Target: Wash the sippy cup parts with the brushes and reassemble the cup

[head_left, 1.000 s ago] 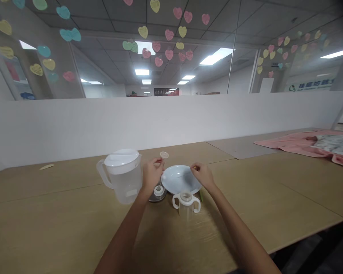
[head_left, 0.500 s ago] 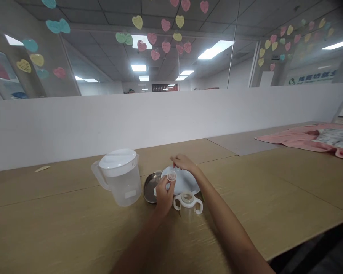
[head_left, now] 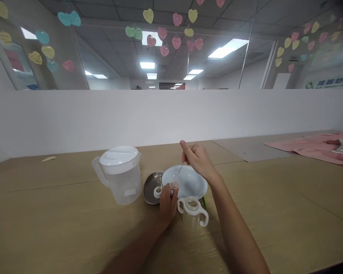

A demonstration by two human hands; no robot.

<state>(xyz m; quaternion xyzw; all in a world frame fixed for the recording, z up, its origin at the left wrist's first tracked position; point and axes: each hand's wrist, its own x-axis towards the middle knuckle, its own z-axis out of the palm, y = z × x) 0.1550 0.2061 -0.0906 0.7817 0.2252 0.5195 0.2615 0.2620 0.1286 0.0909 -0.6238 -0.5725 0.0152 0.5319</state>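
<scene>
My left hand [head_left: 168,205] pinches a small clear round cup part [head_left: 174,184] over the near-left rim of a white bowl [head_left: 194,186]. My right hand [head_left: 199,159] is raised above the bowl, fingers closed around a thin wire-like stick [head_left: 181,169]. The stick slants down to the part; whether its tip touches is too small to tell. In front of the bowl stands a clear two-handled training cup [head_left: 191,220] without a lid. Left of my left hand, a round metal tray [head_left: 148,192] holds a white ring-shaped piece [head_left: 157,192] and a clear cap [head_left: 159,176].
A translucent lidded pitcher [head_left: 122,186] stands left of the tray. A pink cloth [head_left: 308,145] lies at the far right of the table. Something green [head_left: 205,201] shows beside the bowl. A white wall [head_left: 160,118] runs along the table's back.
My right hand has lifted and turned away from the part, showing more of the thin stick. My left hand and the part have lowered slightly. The view has shifted a little left.
</scene>
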